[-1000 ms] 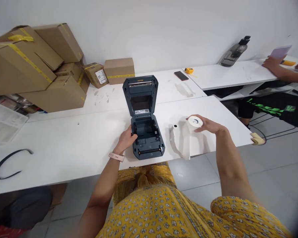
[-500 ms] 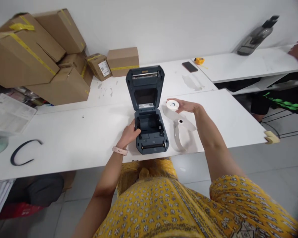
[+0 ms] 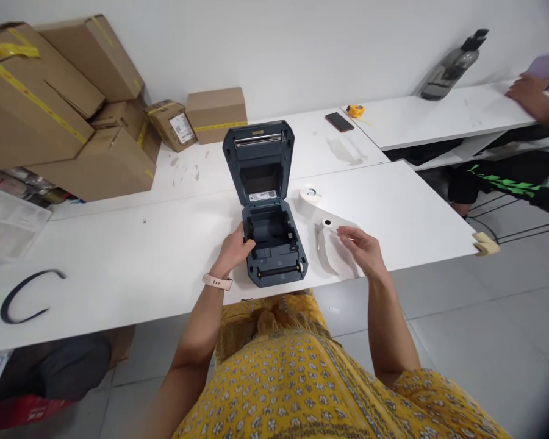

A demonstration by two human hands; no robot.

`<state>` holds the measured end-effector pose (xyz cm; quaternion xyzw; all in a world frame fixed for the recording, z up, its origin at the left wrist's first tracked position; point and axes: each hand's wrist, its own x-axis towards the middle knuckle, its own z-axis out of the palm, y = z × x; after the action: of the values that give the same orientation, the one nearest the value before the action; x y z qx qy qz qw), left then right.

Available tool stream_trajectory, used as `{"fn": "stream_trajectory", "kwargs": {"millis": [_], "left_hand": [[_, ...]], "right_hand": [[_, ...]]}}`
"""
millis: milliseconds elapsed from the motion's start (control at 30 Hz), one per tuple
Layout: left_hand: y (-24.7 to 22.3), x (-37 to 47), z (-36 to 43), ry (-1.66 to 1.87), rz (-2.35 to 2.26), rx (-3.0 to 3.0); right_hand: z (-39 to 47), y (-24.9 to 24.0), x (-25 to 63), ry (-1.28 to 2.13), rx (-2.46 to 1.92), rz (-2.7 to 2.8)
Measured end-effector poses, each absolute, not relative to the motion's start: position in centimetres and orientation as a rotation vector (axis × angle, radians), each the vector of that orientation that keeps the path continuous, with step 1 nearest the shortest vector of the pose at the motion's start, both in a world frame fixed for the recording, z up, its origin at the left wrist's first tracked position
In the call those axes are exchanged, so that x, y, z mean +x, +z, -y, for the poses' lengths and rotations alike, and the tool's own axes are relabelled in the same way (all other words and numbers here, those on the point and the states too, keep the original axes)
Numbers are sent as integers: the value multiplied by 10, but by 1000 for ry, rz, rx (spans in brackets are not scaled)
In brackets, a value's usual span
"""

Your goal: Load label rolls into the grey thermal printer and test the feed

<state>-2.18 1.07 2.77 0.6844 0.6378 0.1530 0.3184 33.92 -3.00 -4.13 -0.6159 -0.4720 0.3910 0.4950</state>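
A dark label printer (image 3: 277,259) stands on the white table with its lid (image 3: 261,160) raised, so its hollow inside shows. My left hand (image 3: 234,250) grips the printer's left side, thumb over the rim. To the right of the printer is a thick white label roll (image 3: 310,195) on the table. Nearer the front edge stands a thinner white roll (image 3: 333,244) with a dark core opening and a loose strip curling off it. My right hand (image 3: 360,245) is just right of this thinner roll, fingers stretched and apart, holding nothing.
Cardboard boxes (image 3: 41,110) are piled at the back left. A phone (image 3: 339,122) and a yellow tape measure (image 3: 355,111) lie at the back. A dark curved band (image 3: 32,296) rests at left. Another person's hand (image 3: 533,97) and a spray bottle (image 3: 452,67) are on the right shelf.
My right hand has let go of the thick label roll and moved toward me, beside the thinner roll. My left hand keeps its grip on the printer. The view has shifted slightly right.
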Motion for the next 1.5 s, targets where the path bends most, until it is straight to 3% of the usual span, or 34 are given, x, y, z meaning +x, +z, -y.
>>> {"fn": "stream_trajectory", "kwargs": {"millis": [267,500,667,867,1200,1333,1433,1500], "left_hand": [[27,-19,-9,385,-1717,1815],[30,-19,-9,353,-1703,1831],[30,-19,-9,360,-1717,1824],[28,-14,-5,363,-1795,1791],[28,-5,3,286,-1904,1817],[24,-8,21,660,-1868,1966],[26,-8,40,1010,-1531,2193],[28,-5,48,1063,-1345,2291]], "right_hand": [[-12,-67,303,912,-1507,1277],[15,3,290,1129,-1235,1478],[-12,62,233,909,-1089,2197],[-54,61,178,408,-1141,2994],[-54,52,167,290,-1222,3058],[-54,52,167,283,-1229,3067],[-56,51,164,275,-1254,3096],[-58,51,161,266,-1270,3113]]}}
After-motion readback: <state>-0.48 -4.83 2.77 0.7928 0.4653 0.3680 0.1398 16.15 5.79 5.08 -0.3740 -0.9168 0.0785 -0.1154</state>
